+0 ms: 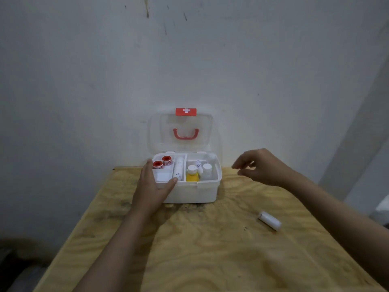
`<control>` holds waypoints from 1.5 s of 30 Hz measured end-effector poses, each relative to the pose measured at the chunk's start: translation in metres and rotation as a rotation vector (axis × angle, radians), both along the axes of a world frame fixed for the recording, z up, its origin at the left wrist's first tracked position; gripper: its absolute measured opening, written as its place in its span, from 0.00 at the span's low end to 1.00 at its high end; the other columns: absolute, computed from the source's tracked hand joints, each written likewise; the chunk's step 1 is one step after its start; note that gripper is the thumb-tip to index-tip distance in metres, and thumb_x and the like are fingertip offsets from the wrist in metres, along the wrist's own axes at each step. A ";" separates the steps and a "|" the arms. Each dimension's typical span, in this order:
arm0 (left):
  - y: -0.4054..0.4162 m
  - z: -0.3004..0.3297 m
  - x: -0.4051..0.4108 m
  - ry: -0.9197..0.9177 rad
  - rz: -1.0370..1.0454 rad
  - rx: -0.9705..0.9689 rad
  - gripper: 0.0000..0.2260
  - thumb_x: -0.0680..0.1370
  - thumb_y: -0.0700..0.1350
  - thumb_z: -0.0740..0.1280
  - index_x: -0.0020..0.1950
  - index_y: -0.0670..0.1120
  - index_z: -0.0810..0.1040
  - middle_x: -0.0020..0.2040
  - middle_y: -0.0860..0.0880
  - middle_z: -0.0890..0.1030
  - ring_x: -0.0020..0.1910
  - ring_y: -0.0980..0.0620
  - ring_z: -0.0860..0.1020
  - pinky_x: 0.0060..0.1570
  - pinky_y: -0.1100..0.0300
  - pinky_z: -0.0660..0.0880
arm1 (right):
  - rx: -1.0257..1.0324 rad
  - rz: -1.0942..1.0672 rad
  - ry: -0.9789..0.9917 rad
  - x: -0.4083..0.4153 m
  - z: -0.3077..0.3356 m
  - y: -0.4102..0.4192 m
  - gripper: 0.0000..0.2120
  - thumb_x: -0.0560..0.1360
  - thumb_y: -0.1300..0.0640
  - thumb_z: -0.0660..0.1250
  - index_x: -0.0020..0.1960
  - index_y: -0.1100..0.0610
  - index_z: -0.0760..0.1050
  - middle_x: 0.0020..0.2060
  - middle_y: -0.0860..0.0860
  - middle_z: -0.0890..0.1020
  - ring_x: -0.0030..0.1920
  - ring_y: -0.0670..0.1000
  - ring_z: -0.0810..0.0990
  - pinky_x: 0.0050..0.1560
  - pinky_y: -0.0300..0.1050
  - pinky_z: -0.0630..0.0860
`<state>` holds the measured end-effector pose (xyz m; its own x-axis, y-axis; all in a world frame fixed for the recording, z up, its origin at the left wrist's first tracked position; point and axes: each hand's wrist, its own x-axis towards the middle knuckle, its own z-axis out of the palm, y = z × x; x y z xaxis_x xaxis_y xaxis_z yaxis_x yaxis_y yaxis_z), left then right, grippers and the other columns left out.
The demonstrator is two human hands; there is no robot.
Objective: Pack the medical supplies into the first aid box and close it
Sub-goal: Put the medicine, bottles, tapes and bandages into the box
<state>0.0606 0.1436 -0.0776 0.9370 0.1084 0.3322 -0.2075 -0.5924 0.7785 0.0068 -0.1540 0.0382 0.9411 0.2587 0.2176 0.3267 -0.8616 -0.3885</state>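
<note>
A: Head view: where is the first aid box [190,191]?

B: At the table's [210,249] far edge against the wall; clear lid [181,131] upright; tape rolls [162,161], a bandage roll [178,167] and bottles [192,173] inside.

A: And the hands?

B: The left hand [150,186] lies spread on the box's front-left corner; the right hand [260,166] hovers beside the box, fingers loosely curled, empty; a white bottle [270,220] lies near the table's right edge.

Box [190,191] at table's [210,249] back edge; roll [269,220] lies right of it
</note>
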 end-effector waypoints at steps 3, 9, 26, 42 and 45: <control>-0.001 0.000 0.000 -0.010 0.002 0.015 0.43 0.68 0.63 0.71 0.76 0.52 0.53 0.77 0.50 0.59 0.73 0.47 0.62 0.65 0.49 0.68 | 0.012 -0.103 0.121 -0.032 -0.025 -0.037 0.07 0.70 0.60 0.73 0.43 0.49 0.82 0.39 0.44 0.84 0.40 0.40 0.81 0.46 0.40 0.81; -0.001 -0.001 0.001 0.003 -0.007 0.045 0.43 0.69 0.63 0.70 0.77 0.51 0.53 0.77 0.48 0.59 0.73 0.45 0.62 0.66 0.46 0.68 | 0.011 -0.243 0.165 -0.074 -0.069 -0.066 0.10 0.69 0.59 0.72 0.39 0.44 0.78 0.35 0.41 0.82 0.38 0.39 0.80 0.38 0.31 0.76; -0.005 0.000 -0.002 0.034 -0.013 0.054 0.44 0.69 0.65 0.69 0.77 0.50 0.53 0.77 0.48 0.58 0.74 0.45 0.61 0.67 0.45 0.68 | 0.260 -0.160 -0.105 -0.064 -0.053 0.005 0.04 0.67 0.55 0.74 0.41 0.54 0.82 0.36 0.47 0.84 0.38 0.45 0.80 0.42 0.40 0.78; -0.003 0.012 -0.015 0.033 -0.098 -0.055 0.41 0.66 0.67 0.69 0.74 0.56 0.57 0.73 0.52 0.65 0.68 0.49 0.69 0.59 0.50 0.73 | -0.106 0.126 0.119 0.084 -0.008 0.167 0.08 0.68 0.60 0.74 0.47 0.59 0.83 0.46 0.55 0.85 0.46 0.53 0.82 0.51 0.45 0.77; -0.004 0.013 -0.017 0.035 -0.100 -0.062 0.41 0.66 0.68 0.69 0.73 0.57 0.57 0.73 0.52 0.65 0.68 0.49 0.69 0.59 0.49 0.74 | -0.112 0.132 0.164 0.092 -0.008 0.176 0.08 0.67 0.59 0.75 0.46 0.59 0.84 0.44 0.55 0.85 0.45 0.53 0.82 0.48 0.44 0.76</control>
